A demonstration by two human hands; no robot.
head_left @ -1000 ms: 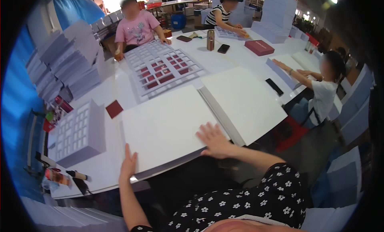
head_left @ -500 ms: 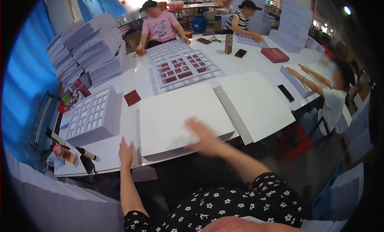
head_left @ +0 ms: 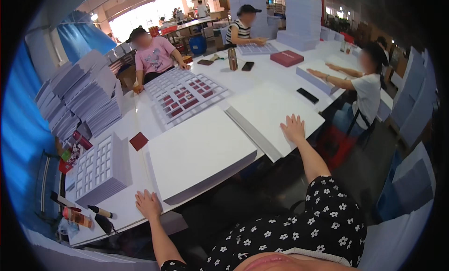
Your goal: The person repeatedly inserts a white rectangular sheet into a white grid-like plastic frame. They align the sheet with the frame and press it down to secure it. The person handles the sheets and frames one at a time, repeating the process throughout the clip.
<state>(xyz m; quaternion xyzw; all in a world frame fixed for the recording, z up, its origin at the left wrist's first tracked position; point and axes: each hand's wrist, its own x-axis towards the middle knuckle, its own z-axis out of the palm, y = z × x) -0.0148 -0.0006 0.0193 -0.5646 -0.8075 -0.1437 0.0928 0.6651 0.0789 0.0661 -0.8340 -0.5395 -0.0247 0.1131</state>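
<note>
In front of me lies a thick white box or stack with a smooth top [head_left: 201, 149]. Along its right side runs a narrow grey strip [head_left: 252, 132], joined or laid against a flat white panel [head_left: 269, 100]. My right hand [head_left: 294, 129] rests palm down on that panel near its front edge, fingers spread. Left of the box, my left hand [head_left: 148, 205] lies flat on the white table's front edge [head_left: 126, 212], fingers apart and nothing held. A small dark red square card [head_left: 138, 141] sits beyond the left hand, beside the box.
To the left stand a stack of white compartment grids [head_left: 100, 166], bottles [head_left: 77, 217] and tall stacks of white sheets [head_left: 89, 91]. Larger grids with red pieces [head_left: 187, 95] lie farther back. Phones [head_left: 307, 95], a flask [head_left: 232, 59] and a red box [head_left: 286, 58] share the table with several co-workers.
My right hand has moved from above the white box rightward onto the white panel. The left hand now lies with fingers spread at the table edge. The whole view has tilted.
</note>
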